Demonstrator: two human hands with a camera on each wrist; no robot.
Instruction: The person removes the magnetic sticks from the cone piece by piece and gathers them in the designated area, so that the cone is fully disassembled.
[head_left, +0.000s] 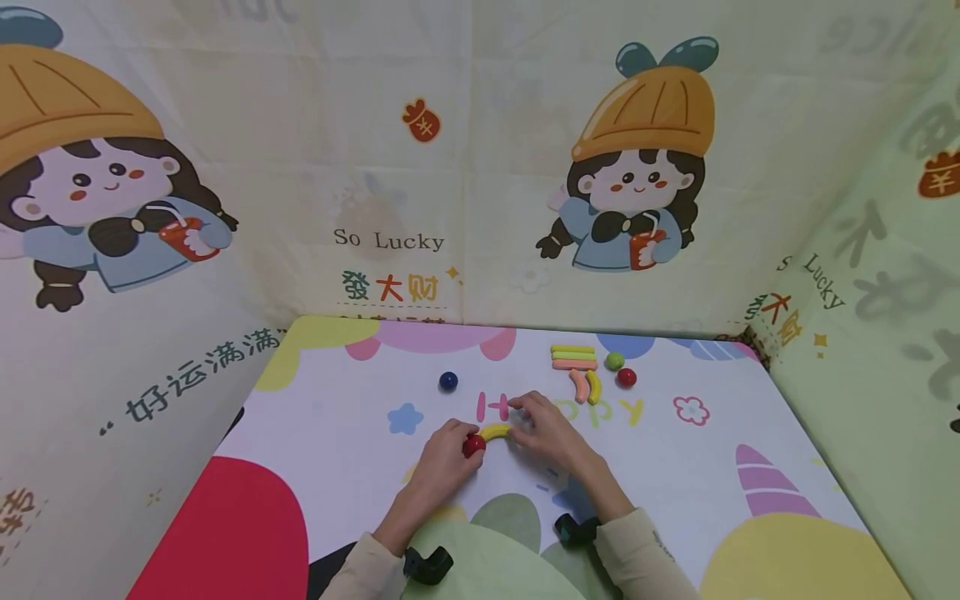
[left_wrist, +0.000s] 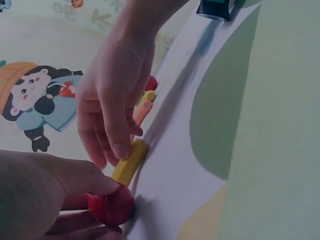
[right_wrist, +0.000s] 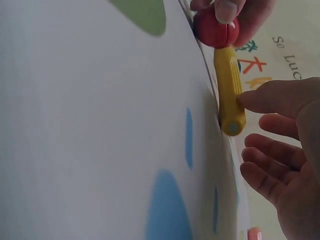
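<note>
A curved yellow stick (head_left: 495,431) lies on the counter (head_left: 337,433) near its middle, just below the printed letters, with a red ball (head_left: 473,445) touching its left end. The left hand (head_left: 444,460) pinches that red ball between thumb and curled fingers. The right hand (head_left: 542,427) rests a fingertip on the stick's right part, the thumb pressing its side in the right wrist view, while the other fingers hang loosely spread and hold nothing. Counting outward, there are three more balls on the counter: one dark blue ball (head_left: 448,381) alone above and left of the hands, one green ball (head_left: 615,360) and a second red ball (head_left: 626,377) close together toward the far right. Just left of those two lie three straight sticks (head_left: 573,357) stacked side by side, yellow, green and pink, and below them two curved sticks (head_left: 586,386), one pink and one yellow, side by side. That makes six sticks and four balls in all. Printed cloth walls (head_left: 480,167) with cartoon figures stand around the counter.
</note>
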